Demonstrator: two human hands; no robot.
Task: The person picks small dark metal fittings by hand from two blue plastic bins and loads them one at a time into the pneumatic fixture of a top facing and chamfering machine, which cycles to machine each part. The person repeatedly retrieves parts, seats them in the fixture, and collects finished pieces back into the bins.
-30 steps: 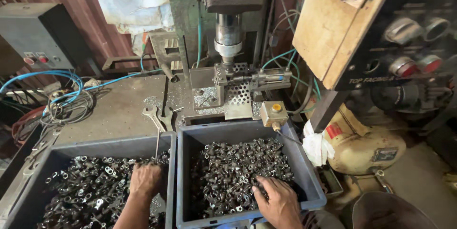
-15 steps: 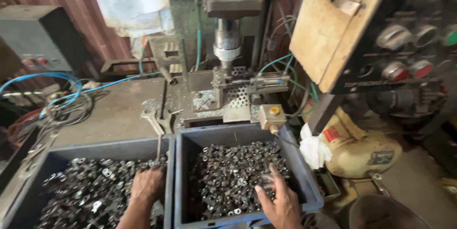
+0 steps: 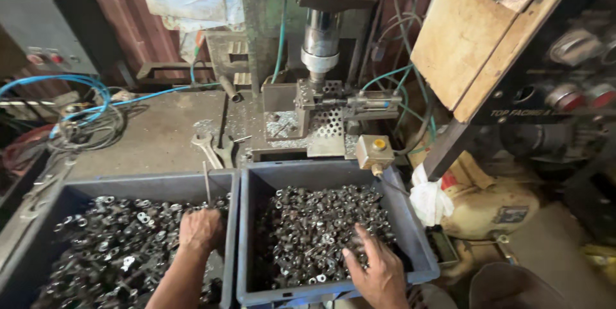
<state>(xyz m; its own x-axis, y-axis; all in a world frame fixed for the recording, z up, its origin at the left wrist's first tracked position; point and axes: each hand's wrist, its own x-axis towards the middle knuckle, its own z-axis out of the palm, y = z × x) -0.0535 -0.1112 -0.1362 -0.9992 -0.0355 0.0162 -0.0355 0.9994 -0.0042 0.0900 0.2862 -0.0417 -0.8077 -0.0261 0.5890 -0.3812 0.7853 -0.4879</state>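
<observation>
Your left hand [image 3: 201,231] grips a thin rod [image 3: 206,184] over the left bin [image 3: 77,188]. Your right hand [image 3: 378,269] lies spread on small metal parts [image 3: 321,229] in the right bin [image 3: 256,184]. Sharp edges could cut your bare fingers.

2 bare forearms, no sleeves.

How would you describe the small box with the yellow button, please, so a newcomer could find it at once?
Start at the drill press in the middle. Look down to the right-hand grey crate of metal parts. The small box sits just above its far rim, the only tan cube there, topped by a yellow button.
</observation>
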